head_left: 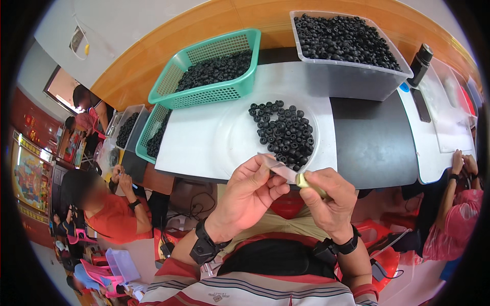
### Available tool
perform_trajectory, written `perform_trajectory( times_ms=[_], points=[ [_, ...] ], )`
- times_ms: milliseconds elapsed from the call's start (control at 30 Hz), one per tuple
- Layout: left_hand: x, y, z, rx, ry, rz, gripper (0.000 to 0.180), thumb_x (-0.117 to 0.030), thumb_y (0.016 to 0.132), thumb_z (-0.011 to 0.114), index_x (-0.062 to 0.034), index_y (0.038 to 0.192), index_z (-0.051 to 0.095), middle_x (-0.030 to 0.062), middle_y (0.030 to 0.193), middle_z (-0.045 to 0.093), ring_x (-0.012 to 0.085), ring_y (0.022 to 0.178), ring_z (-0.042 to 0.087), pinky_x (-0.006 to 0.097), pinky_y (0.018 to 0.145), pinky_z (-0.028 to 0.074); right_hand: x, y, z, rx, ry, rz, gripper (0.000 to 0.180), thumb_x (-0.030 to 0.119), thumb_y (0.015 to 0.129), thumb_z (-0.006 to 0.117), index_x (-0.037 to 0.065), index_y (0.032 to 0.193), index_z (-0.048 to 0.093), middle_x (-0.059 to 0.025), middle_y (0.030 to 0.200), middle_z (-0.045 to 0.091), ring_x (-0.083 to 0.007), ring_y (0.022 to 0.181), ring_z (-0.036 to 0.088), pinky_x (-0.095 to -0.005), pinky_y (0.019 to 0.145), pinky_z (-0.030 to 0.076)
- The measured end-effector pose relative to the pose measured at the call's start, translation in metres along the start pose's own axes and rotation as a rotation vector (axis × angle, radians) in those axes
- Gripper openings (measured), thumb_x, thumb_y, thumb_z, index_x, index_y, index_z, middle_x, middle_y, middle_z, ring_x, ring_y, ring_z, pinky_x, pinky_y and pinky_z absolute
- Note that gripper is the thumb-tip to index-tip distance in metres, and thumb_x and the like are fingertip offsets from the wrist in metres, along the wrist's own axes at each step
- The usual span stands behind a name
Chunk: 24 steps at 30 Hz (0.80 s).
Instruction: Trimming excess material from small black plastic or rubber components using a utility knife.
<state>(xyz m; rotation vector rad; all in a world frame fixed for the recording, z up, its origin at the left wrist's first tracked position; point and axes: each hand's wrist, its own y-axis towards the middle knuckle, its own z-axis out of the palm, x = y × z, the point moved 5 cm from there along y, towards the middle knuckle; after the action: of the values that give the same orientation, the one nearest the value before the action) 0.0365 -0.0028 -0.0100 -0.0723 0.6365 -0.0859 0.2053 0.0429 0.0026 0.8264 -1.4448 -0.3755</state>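
My left hand is closed, its thumb and fingers pinching a thin, pale grey strip. The strip runs across to a small pale yellow piece, which my right hand grips between thumb and fingers. Whether the strip is tape or a blade I cannot tell. Both hands are raised at the near edge of a white board. Just beyond them lies a loose pile of small black rings with holes through them, inside a round, clear, shallow dish.
A green basket and a large clear bin, both with black rings, stand behind the board. A black bottle and a phone are at right. Co-workers sit left and right, one in an orange shirt.
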Motion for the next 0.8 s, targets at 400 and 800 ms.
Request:
perform_trajectory(
  times_ms=[400, 800],
  points=[
    [-0.002, -0.001, -0.001, -0.016, -0.007, 0.016, 0.026, -0.019, 0.1, 0.058, -0.003, 0.12, 0.055, 0.007, 0.108, 0.06, 0.0151, 0.092, 0.059, 0.032, 0.086, 0.057, -0.01, -0.003, -0.002, -0.009, -0.083, 0.014, 0.025, 0.005, 0.082, 0.077, -0.001, 0.105, 0.069, -0.0135, 0.083, 0.069, -0.0193, 0.064, 0.065, -0.0273, 0.056, 0.049],
    [-0.055, 0.018, -0.026, -0.183, 0.366, 0.168, 0.015, -0.01, 0.095, 0.064, -0.003, 0.108, 0.062, 0.0078, 0.1, 0.067, 0.0154, 0.087, 0.066, 0.033, 0.082, 0.059, -0.027, -0.015, -0.025, -0.094, -0.115, 0.123, 0.02, 0.006, 0.088, 0.071, -0.003, 0.106, 0.069, -0.0086, 0.085, 0.068, -0.012, 0.071, 0.058, -0.0239, 0.063, 0.043]
  ],
)
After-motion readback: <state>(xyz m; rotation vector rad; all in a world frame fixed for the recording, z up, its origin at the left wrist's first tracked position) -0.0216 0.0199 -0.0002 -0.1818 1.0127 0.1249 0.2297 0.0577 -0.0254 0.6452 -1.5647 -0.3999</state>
